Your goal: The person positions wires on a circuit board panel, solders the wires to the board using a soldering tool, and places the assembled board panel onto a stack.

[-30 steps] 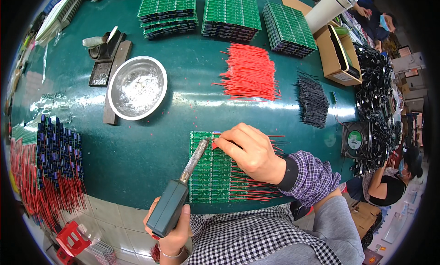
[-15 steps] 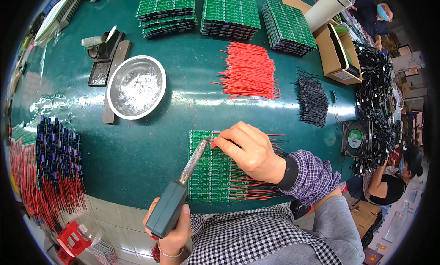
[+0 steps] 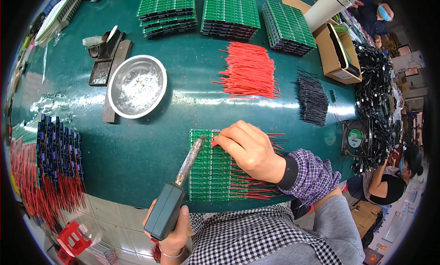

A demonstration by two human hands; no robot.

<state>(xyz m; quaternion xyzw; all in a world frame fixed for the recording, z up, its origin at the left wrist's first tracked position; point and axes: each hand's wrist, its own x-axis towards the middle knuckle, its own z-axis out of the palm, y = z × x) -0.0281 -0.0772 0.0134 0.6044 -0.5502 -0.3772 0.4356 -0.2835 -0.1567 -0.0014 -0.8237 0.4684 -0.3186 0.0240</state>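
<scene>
A glossy dark-green table [image 3: 137, 155] is seen bent by the lens, its near edge cut off by a checked shirt. A flat green circuit board [image 3: 206, 173] near that edge is partly hidden under the right hand [image 3: 250, 150], whose fingers are pinched on a thin red wire [image 3: 214, 142]; the contact itself is hard to make out. A boxy soldering iron [image 3: 176, 191] is gripped in the left hand [image 3: 176, 233], with its crusted tip at the board.
</scene>
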